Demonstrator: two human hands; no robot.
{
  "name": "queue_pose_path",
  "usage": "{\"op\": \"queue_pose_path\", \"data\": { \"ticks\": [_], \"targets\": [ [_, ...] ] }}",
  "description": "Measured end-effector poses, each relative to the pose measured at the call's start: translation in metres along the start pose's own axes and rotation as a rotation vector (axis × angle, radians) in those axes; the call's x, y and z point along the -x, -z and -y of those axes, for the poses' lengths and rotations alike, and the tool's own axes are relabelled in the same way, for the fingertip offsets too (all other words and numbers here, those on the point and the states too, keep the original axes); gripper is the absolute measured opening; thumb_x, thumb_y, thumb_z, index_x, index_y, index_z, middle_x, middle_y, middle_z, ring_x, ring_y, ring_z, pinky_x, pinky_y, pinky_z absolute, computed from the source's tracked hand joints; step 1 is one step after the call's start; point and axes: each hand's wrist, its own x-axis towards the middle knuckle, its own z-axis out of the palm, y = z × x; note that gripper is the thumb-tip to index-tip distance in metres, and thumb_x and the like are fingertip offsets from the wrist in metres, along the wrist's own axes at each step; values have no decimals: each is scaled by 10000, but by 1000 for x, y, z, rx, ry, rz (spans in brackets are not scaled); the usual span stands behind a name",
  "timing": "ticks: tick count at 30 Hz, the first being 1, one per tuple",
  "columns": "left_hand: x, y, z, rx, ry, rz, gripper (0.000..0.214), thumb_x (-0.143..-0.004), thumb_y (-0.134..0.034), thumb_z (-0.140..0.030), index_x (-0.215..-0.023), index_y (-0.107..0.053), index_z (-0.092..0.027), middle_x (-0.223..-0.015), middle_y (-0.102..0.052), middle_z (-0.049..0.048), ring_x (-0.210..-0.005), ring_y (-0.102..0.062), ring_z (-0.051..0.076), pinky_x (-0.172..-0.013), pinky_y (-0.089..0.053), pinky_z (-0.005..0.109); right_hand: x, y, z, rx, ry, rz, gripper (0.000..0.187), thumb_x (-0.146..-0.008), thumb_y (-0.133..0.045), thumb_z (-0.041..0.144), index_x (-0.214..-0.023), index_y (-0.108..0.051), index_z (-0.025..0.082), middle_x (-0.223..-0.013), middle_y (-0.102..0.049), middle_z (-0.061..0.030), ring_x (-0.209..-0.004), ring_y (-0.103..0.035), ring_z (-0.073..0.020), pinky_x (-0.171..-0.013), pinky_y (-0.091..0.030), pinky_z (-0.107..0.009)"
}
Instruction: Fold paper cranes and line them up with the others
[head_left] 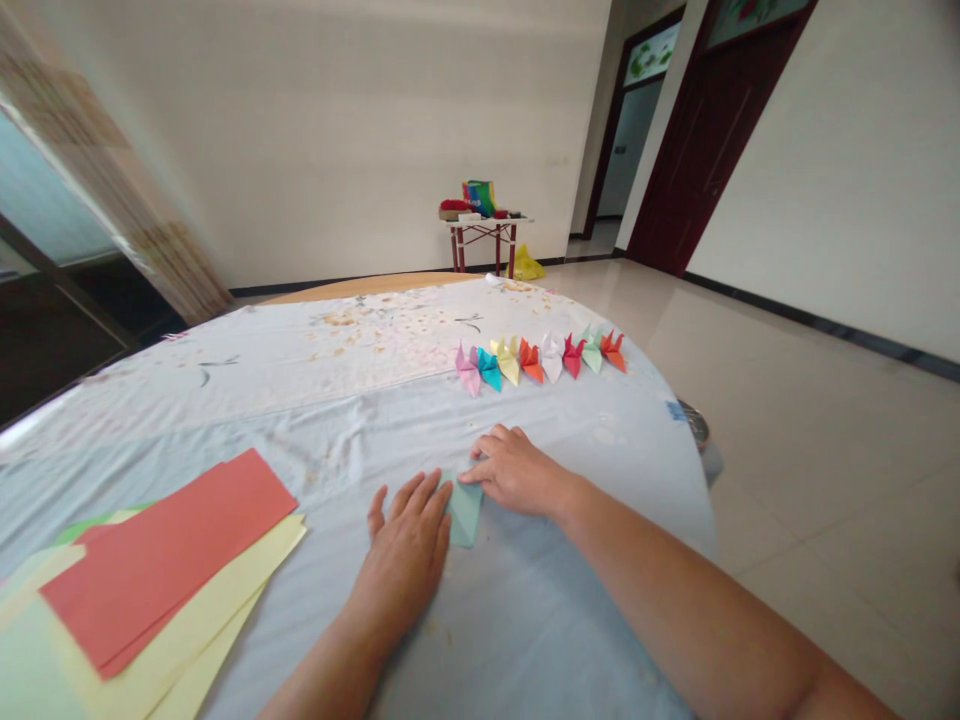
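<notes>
Tablecloth (pixel 337 420), left hand (pixel 409 545), right hand (pixel 514 470) flattening paper (pixel 465 512)

No legible text, label, brand or number anywhere in view.

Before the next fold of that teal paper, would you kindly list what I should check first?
1. Teal paper lies flat on the tablecloth: ok.
2. Left hand rests flat on the paper's left part: ok.
3. Right hand touches its upper right edge with the fingertips: ok.
4. Paper's edges line up: cannot tell, hands cover most.
5. Row of folded cranes sits apart from both hands: ok.
6. Stack of coloured sheets lies apart, at left: ok.
</notes>
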Motion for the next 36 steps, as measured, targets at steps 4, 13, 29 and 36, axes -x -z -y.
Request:
{"op": "queue_pose_path", "data": {
  "ticks": [4,13,29,36],
  "targets": [
    [0,3,-3,-10,15,-18,359,-849,-375,-193,-1166,-540,-227,-1278,-529,81,-1200,-425,239,-1032,-177,530,9,14,-5,1,-24,65,276,-816,-505,199,-970,-672,356,-982,-590,-50,-985,-416,-226,-804,-285,-378],
    [0,4,-6,-48,11,-10,358,-849,-377,-180,-1169,-533,-219,-1284,-523,79,-1209,-417,247,-1025,-192,544,2,17,-6,-186,6,-170,301,-748,-487,51,-917,-697,184,-830,-648,-50,-838,-489,-163,-805,-335,-298],
    [12,16,-25,-158,80,-49,367,-830,-431,-225,-1174,-558,-208,-1255,-552,87,-1241,-389,259,-1057,-63,540,-19,-30,12,-93,43,-135,291,-796,-507,185,-1033,-643,285,-910,-566,-38,-885,-447,-182,-746,-327,-311],
    [20,28,-41,-199,125,17,356,-826,-447,-263,-1088,-614,-89,-1162,-607,162,-1174,-467,267,-1068,-108,524,-19,-27,18,-2,-11,-92,275,-804,-502,218,-1024,-639,309,-914,-557,-42,-903,-430,-191,-759,-298,-335]
  ]
}}
